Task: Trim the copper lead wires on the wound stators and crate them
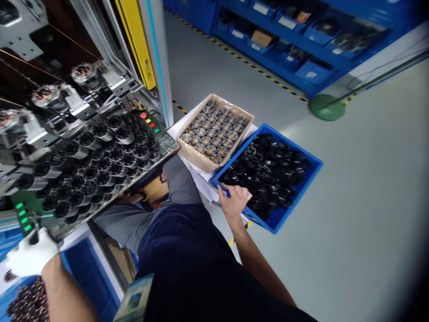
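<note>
My left hand, in a white glove, is at the left end of the machine's bench, just below a column of lit green buttons. Its fingers are curled around something dark and partly hidden that I cannot make out. A small copper-wound part shows at the glove's lower edge. My bare right hand grips the near left rim of a blue bin. Inside that bin lies a heap of black plastic parts, close to my fingers.
Rows of dark cylindrical cores cover the bench beneath the winding machine. A carton of metal rings stands beside the blue bin. Copper-wound parts fill a bin at lower left. Blue shelving and a green round base stand beyond.
</note>
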`<state>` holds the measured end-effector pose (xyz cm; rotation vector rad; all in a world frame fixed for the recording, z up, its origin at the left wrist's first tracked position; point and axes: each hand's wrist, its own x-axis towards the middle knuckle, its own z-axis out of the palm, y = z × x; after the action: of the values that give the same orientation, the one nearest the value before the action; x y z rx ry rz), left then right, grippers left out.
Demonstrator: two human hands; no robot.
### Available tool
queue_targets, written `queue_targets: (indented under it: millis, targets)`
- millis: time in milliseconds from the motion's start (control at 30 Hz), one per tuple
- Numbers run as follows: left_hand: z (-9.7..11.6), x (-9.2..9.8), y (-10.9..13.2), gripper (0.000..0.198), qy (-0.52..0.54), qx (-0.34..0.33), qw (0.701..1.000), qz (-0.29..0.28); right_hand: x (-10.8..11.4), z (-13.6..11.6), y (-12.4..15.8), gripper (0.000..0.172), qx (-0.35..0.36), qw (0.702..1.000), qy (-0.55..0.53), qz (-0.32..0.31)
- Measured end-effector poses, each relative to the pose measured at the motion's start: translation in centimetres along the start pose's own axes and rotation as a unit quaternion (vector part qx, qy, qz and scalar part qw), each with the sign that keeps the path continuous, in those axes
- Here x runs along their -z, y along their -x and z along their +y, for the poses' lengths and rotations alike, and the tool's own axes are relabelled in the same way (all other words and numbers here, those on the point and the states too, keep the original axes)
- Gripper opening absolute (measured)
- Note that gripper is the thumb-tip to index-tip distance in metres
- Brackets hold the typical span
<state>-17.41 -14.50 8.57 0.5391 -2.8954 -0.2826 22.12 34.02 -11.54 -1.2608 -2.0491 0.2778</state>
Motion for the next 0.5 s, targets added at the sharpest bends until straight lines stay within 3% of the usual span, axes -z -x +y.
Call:
queue_targets:
  millis: [167,233,300,400,500]
  targets:
    - [-0.5,-0.8,-1.0,0.077,0.018,0.0,1.0,0.022,1.5,-3.3,-1.3,0.025,0.029,0.996,-0.077,0.037]
    - [-0.9,-1.5,-1.8,0.065,0.05,0.026,0.998,0.034,1.7,-5.9,-2.4,0.012,0.064,0.988,-0.136,0.034]
    - [-1.6,-1.9,-2.3,0.053,0.097,0.047,0.993,0.056,1.5,-9.5,-3.9,0.012,0.115,0.971,-0.21,0.014]
    - [-2.8,-1.3,-2.0,0.037,0.179,0.042,0.977,0.111,1.1,-16.3,-6.2,0.024,0.204,0.92,-0.334,-0.034]
    - [-3.7,0.7,0.0,0.036,0.233,0.021,0.96,0.153,1.3,-24.1,-7.7,0.036,0.286,0.837,-0.455,-0.097]
